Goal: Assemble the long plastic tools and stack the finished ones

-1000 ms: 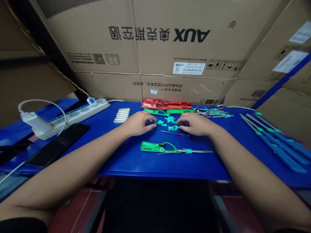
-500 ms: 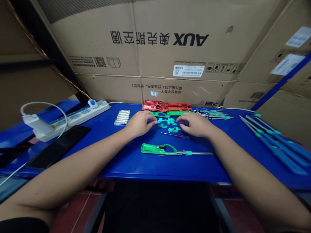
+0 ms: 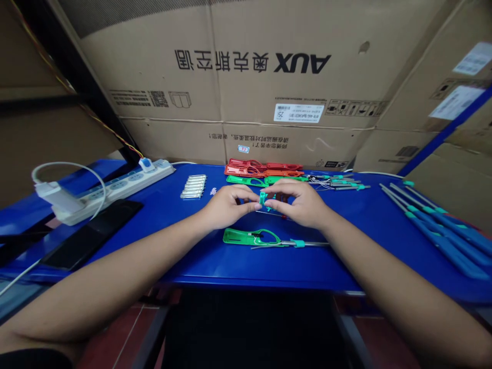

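Observation:
Between the fingertips of both hands is a small teal plastic piece (image 3: 263, 199). My left hand (image 3: 230, 206) pinches it from the left, and my right hand (image 3: 300, 203) has its thumb and fingers closed on its right side. Other teal bits lie partly hidden behind the fingers. Under my right hand a screwdriver (image 3: 283, 217) shows only in part. Nearer the front edge lies a green lighter-like shell (image 3: 238, 237) with a metal tube (image 3: 313, 244) and a teal clip on it.
Red shells (image 3: 265, 168) and green ones lie at the back, beside metal rods with wires (image 3: 338, 182). Small clear parts (image 3: 193, 186) are at left. A power strip (image 3: 115, 189) and black phone (image 3: 92, 233) are far left; blue long-tubed pieces (image 3: 442, 225) lie right.
Both hands have come together and nearer to me, and the teal piece is now held between them. The screwdriver is now mostly covered by my right hand.

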The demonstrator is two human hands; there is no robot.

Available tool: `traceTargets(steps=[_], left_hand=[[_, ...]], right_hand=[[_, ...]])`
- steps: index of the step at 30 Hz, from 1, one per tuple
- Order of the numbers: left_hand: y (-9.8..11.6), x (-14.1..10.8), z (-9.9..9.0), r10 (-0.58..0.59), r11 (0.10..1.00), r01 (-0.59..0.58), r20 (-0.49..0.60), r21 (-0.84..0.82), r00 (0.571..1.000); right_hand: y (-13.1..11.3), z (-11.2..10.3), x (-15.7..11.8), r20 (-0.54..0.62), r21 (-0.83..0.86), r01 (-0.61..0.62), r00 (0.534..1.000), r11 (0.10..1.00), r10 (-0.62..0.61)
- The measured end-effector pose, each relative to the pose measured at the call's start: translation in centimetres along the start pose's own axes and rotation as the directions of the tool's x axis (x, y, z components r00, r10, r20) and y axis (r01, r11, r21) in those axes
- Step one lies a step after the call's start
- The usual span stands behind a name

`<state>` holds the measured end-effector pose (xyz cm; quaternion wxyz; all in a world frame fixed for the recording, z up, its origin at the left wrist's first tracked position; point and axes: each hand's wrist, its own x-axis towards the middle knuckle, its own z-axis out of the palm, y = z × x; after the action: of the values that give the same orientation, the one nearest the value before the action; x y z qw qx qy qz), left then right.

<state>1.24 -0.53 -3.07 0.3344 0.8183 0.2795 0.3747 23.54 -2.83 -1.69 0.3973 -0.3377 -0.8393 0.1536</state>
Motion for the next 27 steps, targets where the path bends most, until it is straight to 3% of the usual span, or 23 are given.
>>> traceTargets(steps=[7, 11, 16, 19, 22, 25, 27], left_hand=[[0.5, -0.3, 0.0, 0.067, 0.997, -0.067, 0.008, 0.037, 0.998], [0.4, -0.2, 0.1, 0.039, 0.999, -0.039, -0.009, -0.016, 0.999], [0.7, -0.3, 0.1, -0.001, 0.999, 0.003, 0.039, -0.04, 0.999], [1.2, -0.4, 0.0, 0.004, 1.0, -0.005, 0.112, 0.001, 0.994], [1.8, -0.8, 0.0, 0.089, 0.99, -0.11, 0.231, 0.083, 0.969], [2.3, -1.1, -0.1, 0.139, 0.975, -0.196, 0.392, 0.108, 0.909], [2.4, -1.1, -0.5, 0.151, 0.965, -0.234, 0.483, 0.116, 0.863]], right_hand=[[-0.8, 0.2, -0.3, -0.005, -0.021, 0.063, 0.998, 0.998, -0.063], [-1.1, 0.5, -0.5, -0.097, -0.158, 0.168, 0.978, 0.973, -0.185], [-2.1, 0.7, -0.6, -0.066, -0.314, 0.205, 0.969, 0.927, -0.236], [-2.7, 0.8, -0.7, -0.071, -0.303, 0.174, 0.976, 0.937, -0.204], [-3.1, 0.9, -0.8, -0.098, -0.294, 0.163, 0.975, 0.942, -0.2], [-3.4, 0.7, -0.9, -0.098, -0.282, 0.163, 0.975, 0.945, -0.198], [-3.2, 0.3, -1.1, -0.026, -0.252, 0.176, 0.982, 0.952, -0.188]])
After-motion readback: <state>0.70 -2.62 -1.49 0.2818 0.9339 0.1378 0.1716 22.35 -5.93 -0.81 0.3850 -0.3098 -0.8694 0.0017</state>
